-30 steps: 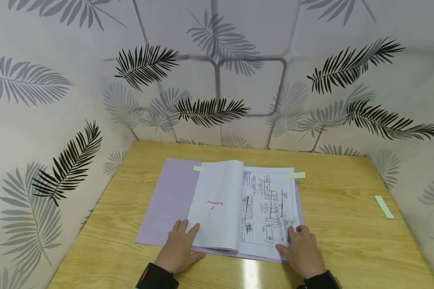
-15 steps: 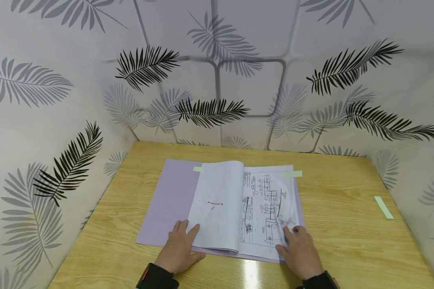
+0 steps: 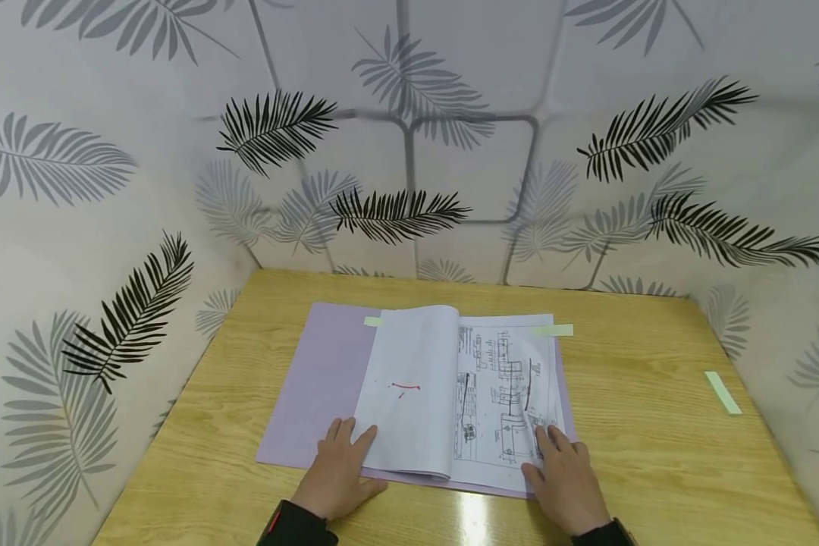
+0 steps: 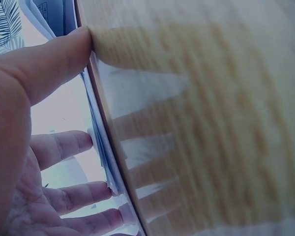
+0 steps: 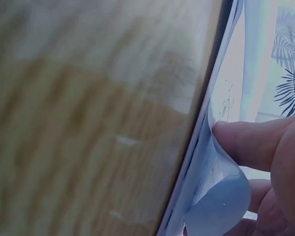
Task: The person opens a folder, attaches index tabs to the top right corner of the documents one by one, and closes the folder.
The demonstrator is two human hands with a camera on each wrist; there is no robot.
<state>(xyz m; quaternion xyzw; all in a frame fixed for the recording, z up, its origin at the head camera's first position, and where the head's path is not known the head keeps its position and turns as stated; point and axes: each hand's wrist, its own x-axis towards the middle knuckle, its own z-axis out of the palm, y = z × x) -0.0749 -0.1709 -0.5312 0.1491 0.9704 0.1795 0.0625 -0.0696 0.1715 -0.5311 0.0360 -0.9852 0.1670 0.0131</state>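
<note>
A booklet with a lilac cover point(image 3: 321, 371) lies open on the table. Its left leaves, folded over at the spine, show a white page point(image 3: 409, 356) with a small red mark. The right page point(image 3: 484, 402) carries a technical drawing. My left hand point(image 3: 334, 474) rests with spread fingers at the lower left, fingertips on the white page and cover, thumb by the near edge. At the lower right corner, my right hand point(image 3: 568, 481) pinches the drawing page, whose corner point(image 5: 221, 201) bulges up between thumb and fingers in the right wrist view.
Pale green sticky tabs point(image 3: 553, 331) stick out at the booklet's upper right and upper left point(image 3: 372, 321). Another pale green strip point(image 3: 723, 393) lies on the wooden table point(image 3: 648, 440) near its right edge. Leaf-patterned cloth walls point(image 3: 409, 152) stand behind and beside the table.
My right fingers have drawn slightly inward to the left, and the drawing page has buckled into a crease by them. The left hand has stayed put.
</note>
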